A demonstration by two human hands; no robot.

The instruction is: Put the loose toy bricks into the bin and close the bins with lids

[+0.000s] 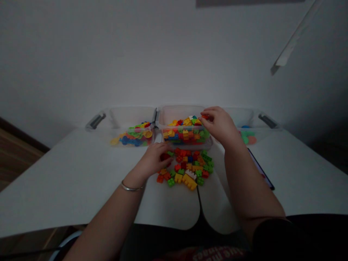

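A loose pile of toy building blocks [189,180] in yellow, green, red, orange and other colours lies on the table. At the pile's left edge, my left hand [154,158] curls its fingers round a red building block [165,157], partly hidden by them. My right hand [219,125] is raised over the right rim of the middle clear plastic box [185,146], pinching a small orange-red building block [206,117]. That box holds many more mixed blocks [185,135].
A clear box [130,108] at the left holds colourful plastic pieces [133,139]. Another clear box [239,113] at the right has a few green, blue and orange pieces [246,139]. A phone-like flat device [261,169] lies beside my right forearm. The wall [174,54] rises behind.
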